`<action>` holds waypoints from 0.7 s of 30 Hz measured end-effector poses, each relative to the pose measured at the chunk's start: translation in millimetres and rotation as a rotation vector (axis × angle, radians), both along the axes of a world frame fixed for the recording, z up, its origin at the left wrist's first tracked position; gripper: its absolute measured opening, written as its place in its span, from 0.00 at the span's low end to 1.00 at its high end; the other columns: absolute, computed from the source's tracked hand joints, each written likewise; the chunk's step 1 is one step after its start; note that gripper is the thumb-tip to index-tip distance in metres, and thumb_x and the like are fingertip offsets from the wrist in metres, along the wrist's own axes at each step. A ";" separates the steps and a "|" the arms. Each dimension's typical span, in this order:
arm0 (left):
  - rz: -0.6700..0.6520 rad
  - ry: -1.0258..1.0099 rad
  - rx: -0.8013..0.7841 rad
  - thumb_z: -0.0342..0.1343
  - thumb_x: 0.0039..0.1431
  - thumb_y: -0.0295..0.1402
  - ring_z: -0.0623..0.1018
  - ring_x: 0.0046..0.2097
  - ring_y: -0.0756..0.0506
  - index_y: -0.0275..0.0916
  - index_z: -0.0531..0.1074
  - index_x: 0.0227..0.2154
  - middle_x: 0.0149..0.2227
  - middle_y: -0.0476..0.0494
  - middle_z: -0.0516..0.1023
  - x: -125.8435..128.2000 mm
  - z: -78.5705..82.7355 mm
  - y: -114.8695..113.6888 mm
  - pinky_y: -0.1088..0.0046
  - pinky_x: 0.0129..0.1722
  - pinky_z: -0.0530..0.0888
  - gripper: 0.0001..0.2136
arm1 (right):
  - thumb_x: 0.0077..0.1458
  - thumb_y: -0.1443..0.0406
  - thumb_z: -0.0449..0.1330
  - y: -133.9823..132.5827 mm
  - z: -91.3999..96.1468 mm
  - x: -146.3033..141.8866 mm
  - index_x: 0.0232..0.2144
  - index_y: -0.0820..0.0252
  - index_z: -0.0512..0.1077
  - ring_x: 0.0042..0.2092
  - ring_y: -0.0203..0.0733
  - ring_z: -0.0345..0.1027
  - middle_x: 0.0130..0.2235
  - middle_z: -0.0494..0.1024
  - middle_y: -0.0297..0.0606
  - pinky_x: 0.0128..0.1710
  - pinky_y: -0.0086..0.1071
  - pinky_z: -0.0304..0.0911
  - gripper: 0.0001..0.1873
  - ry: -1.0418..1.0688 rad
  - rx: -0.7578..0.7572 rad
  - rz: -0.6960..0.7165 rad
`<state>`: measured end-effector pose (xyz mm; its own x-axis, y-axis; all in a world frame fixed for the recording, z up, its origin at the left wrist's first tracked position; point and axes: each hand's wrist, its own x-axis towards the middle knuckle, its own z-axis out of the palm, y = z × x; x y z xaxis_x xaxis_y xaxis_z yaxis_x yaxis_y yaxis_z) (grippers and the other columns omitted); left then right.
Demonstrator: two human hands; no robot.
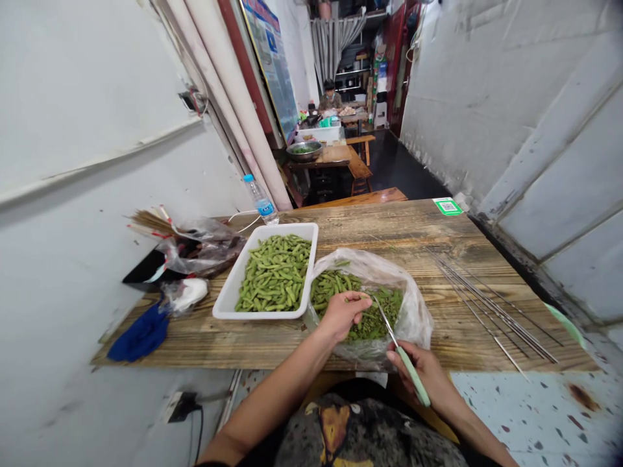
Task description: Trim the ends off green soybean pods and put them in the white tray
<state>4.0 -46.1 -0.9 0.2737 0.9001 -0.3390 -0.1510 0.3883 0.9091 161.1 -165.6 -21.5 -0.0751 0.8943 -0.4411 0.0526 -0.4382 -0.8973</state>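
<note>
My left hand [342, 315] is closed in a pinch over the clear plastic bag [419, 311]. A small green bit, apparently a soybean pod, shows at its fingertips. In my right hand [431, 376] is a pair of scissors with a pale green handle [413, 375], its blades pointing up and left, tips close to the left fingertips. Inside the bag lie green soybean pods [335, 283] on the left and small trimmed green bits [384, 308] on the right. Left of the bag, a white plastic tray [224, 305] holds a heap of green pods [275, 272].
Several metal skewers [496, 311] lie on the wooden table [467, 227] at right. A water bottle [264, 206] stands behind the tray. Bamboo sticks [153, 222], plastic bags and a blue cloth [139, 334] sit at left. A person [330, 98] sits at a far table.
</note>
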 end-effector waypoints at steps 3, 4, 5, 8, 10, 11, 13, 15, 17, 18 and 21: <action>0.013 0.042 0.036 0.62 0.43 0.40 0.61 0.15 0.59 0.30 0.72 0.28 0.21 0.51 0.70 1.2 0.4 -1.1 0.81 0.16 0.53 0.15 | 0.47 0.44 0.58 -1.1 -2.0 3.8 0.42 0.57 0.67 0.14 0.31 0.50 0.14 0.57 0.22 0.13 0.25 0.48 0.28 -0.001 0.012 -0.020; 0.009 0.064 0.066 0.60 0.45 0.40 0.62 0.15 0.59 0.30 0.71 0.28 0.22 0.50 0.71 0.7 1.1 -0.9 0.80 0.16 0.54 0.15 | 0.48 0.44 0.58 -1.6 -0.9 5.7 0.45 0.57 0.67 0.15 0.31 0.52 0.15 0.59 0.23 0.14 0.25 0.50 0.29 -0.019 0.033 -0.016; 0.001 0.085 0.101 0.59 0.47 0.40 0.62 0.15 0.59 0.31 0.71 0.29 0.23 0.49 0.72 0.1 2.1 -0.7 0.80 0.15 0.54 0.15 | 0.48 0.45 0.58 -2.2 1.0 7.4 0.46 0.58 0.67 0.17 0.33 0.55 0.16 0.61 0.24 0.16 0.26 0.53 0.30 -0.043 0.056 -0.010; -0.048 0.134 0.155 0.56 0.49 0.40 0.60 0.13 0.59 0.31 0.72 0.35 0.25 0.50 0.72 -0.9 4.7 -1.0 0.80 0.14 0.53 0.16 | 0.49 0.46 0.58 -3.8 10.1 10.0 0.46 0.59 0.70 0.25 0.39 0.65 0.21 0.70 0.31 0.24 0.30 0.62 0.29 -0.123 0.112 0.009; -0.090 0.163 0.136 0.57 0.48 0.41 0.59 0.13 0.59 0.32 0.72 0.39 0.23 0.53 0.69 -0.4 4.9 -2.5 0.80 0.13 0.52 0.19 | 0.49 0.47 0.59 -3.7 15.7 9.3 0.45 0.60 0.71 0.32 0.45 0.69 0.28 0.75 0.36 0.32 0.34 0.66 0.28 -0.165 0.148 0.022; -0.107 0.178 0.126 0.58 0.47 0.41 0.59 0.13 0.59 0.32 0.72 0.38 0.22 0.54 0.68 0.1 4.5 -3.5 0.80 0.13 0.52 0.19 | 0.49 0.47 0.59 -3.1 17.4 8.7 0.45 0.60 0.72 0.36 0.47 0.70 0.31 0.76 0.38 0.37 0.36 0.66 0.28 -0.183 0.167 0.032; -0.125 0.214 0.124 0.60 0.45 0.42 0.59 0.13 0.59 0.31 0.72 0.32 0.21 0.54 0.68 1.3 2.7 -5.6 0.80 0.13 0.52 0.17 | 0.49 0.48 0.59 -1.2 18.1 8.1 0.45 0.61 0.72 0.42 0.50 0.69 0.38 0.78 0.42 0.44 0.38 0.64 0.27 -0.214 0.200 0.053; -0.130 0.248 0.140 0.61 0.43 0.43 0.60 0.14 0.58 0.32 0.70 0.25 0.19 0.54 0.67 2.0 0.9 -7.5 0.79 0.14 0.53 0.16 | 0.50 0.49 0.59 0.9 16.4 8.7 0.45 0.62 0.72 0.45 0.51 0.69 0.41 0.78 0.43 0.48 0.39 0.62 0.27 -0.229 0.217 0.075; -0.145 0.273 0.152 0.61 0.42 0.44 0.60 0.14 0.57 0.33 0.69 0.22 0.16 0.55 0.65 2.0 -0.1 -8.8 0.79 0.14 0.53 0.17 | 0.50 0.49 0.59 2.3 14.3 9.9 0.44 0.62 0.72 0.44 0.51 0.69 0.41 0.78 0.43 0.47 0.38 0.62 0.26 -0.229 0.225 0.084; -0.155 0.285 0.157 0.61 0.42 0.45 0.59 0.14 0.57 0.34 0.69 0.22 0.14 0.55 0.63 1.7 -0.1 -9.2 0.79 0.15 0.53 0.17 | 0.49 0.49 0.60 2.7 13.6 10.2 0.43 0.62 0.72 0.43 0.50 0.69 0.39 0.78 0.42 0.46 0.37 0.63 0.26 -0.223 0.228 0.081; -0.206 0.324 0.181 0.61 0.43 0.45 0.59 0.14 0.56 0.34 0.68 0.21 0.12 0.57 0.61 0.1 1.0 -9.6 0.79 0.15 0.52 0.16 | 0.47 0.48 0.61 2.2 13.0 8.4 0.37 0.61 0.73 0.31 0.42 0.68 0.28 0.75 0.35 0.33 0.32 0.64 0.24 -0.166 0.185 0.067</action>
